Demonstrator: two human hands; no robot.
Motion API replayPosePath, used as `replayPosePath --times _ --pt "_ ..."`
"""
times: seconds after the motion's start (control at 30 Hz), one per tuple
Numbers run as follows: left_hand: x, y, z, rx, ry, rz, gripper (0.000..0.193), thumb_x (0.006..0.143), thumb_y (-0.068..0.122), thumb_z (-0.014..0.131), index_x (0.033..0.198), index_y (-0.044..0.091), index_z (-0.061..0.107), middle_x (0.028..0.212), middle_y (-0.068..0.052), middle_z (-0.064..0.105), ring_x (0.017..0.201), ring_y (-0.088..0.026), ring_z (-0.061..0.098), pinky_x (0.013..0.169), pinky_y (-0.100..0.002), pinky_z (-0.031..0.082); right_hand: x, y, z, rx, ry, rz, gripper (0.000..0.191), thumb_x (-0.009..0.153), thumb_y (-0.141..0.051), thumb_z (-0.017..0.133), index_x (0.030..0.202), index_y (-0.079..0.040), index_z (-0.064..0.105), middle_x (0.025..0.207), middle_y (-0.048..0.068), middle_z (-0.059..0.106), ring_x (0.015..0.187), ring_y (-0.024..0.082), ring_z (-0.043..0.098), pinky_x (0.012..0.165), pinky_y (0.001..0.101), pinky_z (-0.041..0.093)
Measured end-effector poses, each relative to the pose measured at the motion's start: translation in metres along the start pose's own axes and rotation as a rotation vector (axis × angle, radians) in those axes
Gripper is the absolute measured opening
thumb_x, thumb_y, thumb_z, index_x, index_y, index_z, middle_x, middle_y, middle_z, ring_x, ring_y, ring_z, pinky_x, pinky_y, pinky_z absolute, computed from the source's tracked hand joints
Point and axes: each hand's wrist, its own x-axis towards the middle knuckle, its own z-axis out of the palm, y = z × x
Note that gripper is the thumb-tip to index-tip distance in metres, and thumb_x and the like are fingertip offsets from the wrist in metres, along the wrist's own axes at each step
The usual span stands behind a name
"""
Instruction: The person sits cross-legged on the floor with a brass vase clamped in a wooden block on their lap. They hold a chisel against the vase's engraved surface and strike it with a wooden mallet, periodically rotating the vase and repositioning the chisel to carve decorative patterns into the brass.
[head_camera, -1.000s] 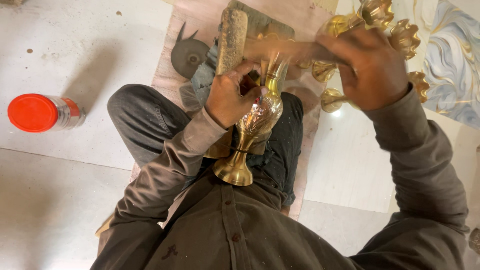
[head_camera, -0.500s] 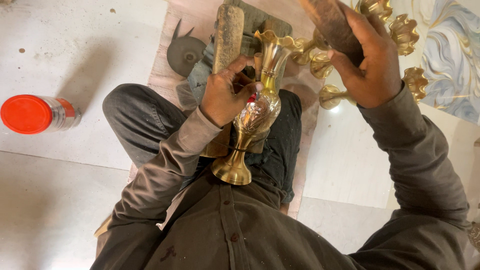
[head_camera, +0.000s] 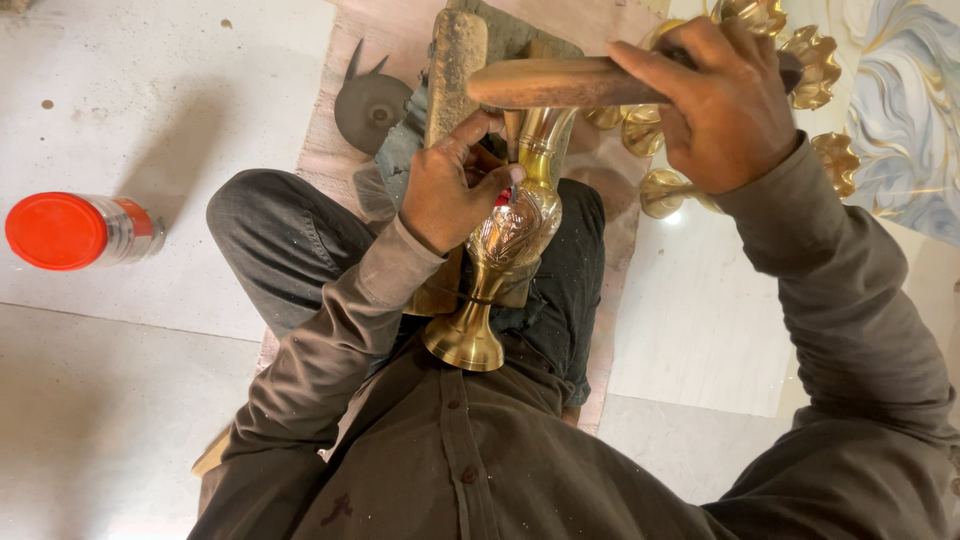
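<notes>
A brass vase (head_camera: 505, 245) with an engraved belly lies slanted across my lap, foot towards me. My left hand (head_camera: 448, 185) rests on its shoulder and pinches a thin tool against the metal; the tool itself is mostly hidden by my fingers. My right hand (head_camera: 725, 105) grips a wooden mallet (head_camera: 560, 82), held level just above the vase's neck and my left hand.
A wooden block (head_camera: 455, 60) and a round metal disc (head_camera: 368, 100) lie on a pinkish mat (head_camera: 330, 130) ahead of my knees. Several brass vases (head_camera: 665, 190) stand at the upper right. A red-capped jar (head_camera: 75, 230) lies on the tiled floor at left.
My right hand raised the mallet up and to the right half a second ago, then brought it back down level over the vase's neck. The left hand stayed on the vase.
</notes>
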Motion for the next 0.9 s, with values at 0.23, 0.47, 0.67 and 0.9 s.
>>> replayPosePath --times 0.23,0.47,0.67,0.9 --pt "-0.003 0.001 0.002 0.084 0.053 0.074 0.035 0.09 0.006 0.081 0.12 0.008 0.063 0.082 -0.006 0.077 0.07 -0.01 0.076 0.06 -0.025 0.062 0.005 -0.011 -0.014 -0.277 -0.005 -0.074 0.062 0.081 0.007 0.072 0.14 -0.012 0.066 0.11 0.014 0.064 0.098 0.034 0.062 0.089 0.0473 0.052" --pt "-0.004 0.003 0.002 0.078 0.04 0.036 0.03 0.092 0.008 0.083 0.115 0.007 0.063 0.077 -0.006 0.076 0.069 -0.011 0.077 0.058 -0.025 0.062 -0.002 0.001 -0.011 -0.14 -0.066 -0.024 0.061 0.095 0.002 0.07 0.153 -0.014 0.062 0.119 0.012 0.062 0.11 0.033 0.06 0.097 0.0498 0.051" --pt "-0.005 0.004 0.003 0.185 0.082 0.046 0.036 0.089 0.01 0.084 0.117 0.009 0.062 0.076 -0.005 0.075 0.066 -0.01 0.075 0.058 -0.025 0.061 0.0 -0.003 -0.012 0.168 -0.004 0.069 0.052 0.097 0.0 0.067 0.147 -0.011 0.055 0.119 0.011 0.061 0.11 0.03 0.063 0.093 0.0433 0.051" --pt "-0.007 0.004 0.004 0.116 0.072 0.068 0.03 0.092 0.009 0.083 0.113 0.009 0.062 0.077 -0.007 0.076 0.069 -0.012 0.078 0.06 -0.027 0.063 0.004 -0.016 -0.021 -0.395 -0.031 -0.093 0.064 0.084 0.004 0.073 0.144 -0.017 0.064 0.108 0.009 0.064 0.098 0.03 0.062 0.081 0.0458 0.05"
